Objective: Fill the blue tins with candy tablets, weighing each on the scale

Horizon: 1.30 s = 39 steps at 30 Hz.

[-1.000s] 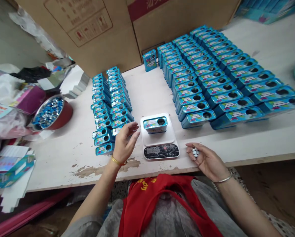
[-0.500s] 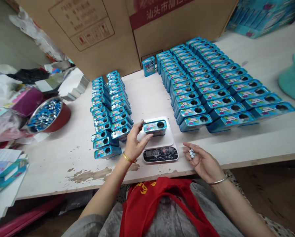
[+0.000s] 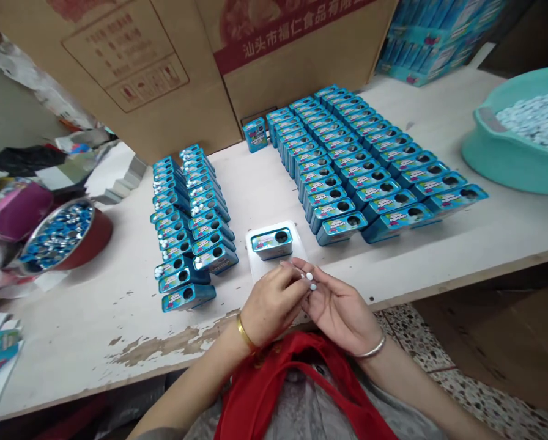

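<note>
Small white candies [image 3: 309, 277] rest on the fingers of my right hand [image 3: 340, 311], which is palm up and cupped around them. My left hand [image 3: 274, 302] reaches over that palm with its fingertips pinched together beside the candies; what they grip is hidden. Just beyond both hands, a blue tin [image 3: 271, 244] with a round dark hole in its top stands on a white scale [image 3: 254, 261]. Nothing touches this tin from above. My hands cover the front of the scale and its display.
Rows of blue tins [image 3: 340, 226] with open holes stand to the right. Shorter rows [image 3: 214, 256], many with white candies on top, stand left. A teal basin [image 3: 498, 159] of white candies is far right, a red bowl [image 3: 90, 235] of blue-silver pieces left, a cardboard box [image 3: 292, 73] behind.
My left hand has let go of the tin on the scale and come to my right palm. My right hand has moved left with the candies. The view has swung right.
</note>
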Tool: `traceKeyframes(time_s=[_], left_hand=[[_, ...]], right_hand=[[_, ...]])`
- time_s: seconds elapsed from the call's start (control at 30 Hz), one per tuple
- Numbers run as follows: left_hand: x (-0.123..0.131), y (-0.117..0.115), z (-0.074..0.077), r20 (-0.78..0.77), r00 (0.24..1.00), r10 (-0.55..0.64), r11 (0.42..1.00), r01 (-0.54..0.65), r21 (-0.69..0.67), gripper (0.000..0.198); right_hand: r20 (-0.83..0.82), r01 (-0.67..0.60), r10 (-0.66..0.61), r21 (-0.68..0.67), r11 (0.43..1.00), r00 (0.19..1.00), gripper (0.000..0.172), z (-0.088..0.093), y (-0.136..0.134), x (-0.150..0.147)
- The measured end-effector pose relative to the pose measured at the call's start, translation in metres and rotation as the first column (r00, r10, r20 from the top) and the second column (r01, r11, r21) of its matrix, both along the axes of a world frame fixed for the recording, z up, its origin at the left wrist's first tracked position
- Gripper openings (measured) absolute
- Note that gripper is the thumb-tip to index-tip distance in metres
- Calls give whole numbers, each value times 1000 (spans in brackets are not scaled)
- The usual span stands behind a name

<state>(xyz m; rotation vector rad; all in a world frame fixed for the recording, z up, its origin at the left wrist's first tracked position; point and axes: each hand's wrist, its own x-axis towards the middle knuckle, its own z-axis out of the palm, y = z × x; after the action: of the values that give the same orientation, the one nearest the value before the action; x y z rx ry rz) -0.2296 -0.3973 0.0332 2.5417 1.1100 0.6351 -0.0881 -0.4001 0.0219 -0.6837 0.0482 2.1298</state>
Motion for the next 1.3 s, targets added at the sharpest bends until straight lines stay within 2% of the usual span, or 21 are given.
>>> traceKeyframes(time_s=[0.1, 0.23, 0.37, 0.5, 0.57, 0.63, 0.73, 0.8, 0.9, 1.0, 1.07, 1.13, 1.2, 1.3], left_hand=[[0, 1, -2, -42, 999, 0, 1000, 1, 27, 14], [3, 3, 1, -103, 994, 23, 1000, -24, -11, 11], [2, 9, 7, 13, 999, 47, 998, -46, -45, 8], [-6, 31, 17, 147, 980, 133, 991, -136, 6, 3], [-11, 46, 19, 145, 971, 189, 978, -199, 63, 3], [-16, 59, 20, 87, 977, 196, 975, -204, 90, 6], [-21, 69, 20, 17, 986, 164, 983, -165, 78, 8], [-25, 69, 22, 48, 983, 175, 981, -178, 77, 9], [-37, 65, 29, 137, 953, 271, 953, -286, 101, 11], [-51, 60, 33, 228, 882, 413, 893, -441, 89, 16], [-57, 57, 33, 278, 841, 464, 866, -497, 58, 15], [-55, 55, 31, 286, 846, 449, 874, -482, 54, 9], [-46, 54, 28, 258, 889, 378, 907, -411, 89, 5], [-28, 55, 20, 131, 954, 269, 946, -288, 151, 8]], right_hand=[[-24, 37, -37, -15, 999, 999, 29, -3, -2, -2], [-37, 86, -87, -37, 996, 996, 30, -3, -3, -5], [-52, 93, -94, -22, 995, 994, 29, 2, 0, -7], [-29, 106, -106, -12, 994, 994, 27, 6, 7, -6], [6, 114, -114, -24, 993, 993, 26, 5, 11, -3], [44, 130, -129, -30, 991, 991, 25, 3, 12, 1], [100, 168, -165, -29, 985, 981, 23, -7, 11, 13], [144, 196, -188, -43, 980, 971, 22, -17, 8, 23], [242, 259, -231, -89, 962, 942, 21, -37, 3, 41], [347, 309, -248, -135, 941, 905, 20, -57, -2, 56], [391, 320, -241, -151, 936, 888, 20, -67, -5, 63], [410, 316, -233, -147, 937, 882, 20, -73, -6, 66], [415, 302, -224, -133, 944, 882, 20, -76, -7, 67], [421, 286, -215, -114, 951, 882, 21, -78, -7, 66]])
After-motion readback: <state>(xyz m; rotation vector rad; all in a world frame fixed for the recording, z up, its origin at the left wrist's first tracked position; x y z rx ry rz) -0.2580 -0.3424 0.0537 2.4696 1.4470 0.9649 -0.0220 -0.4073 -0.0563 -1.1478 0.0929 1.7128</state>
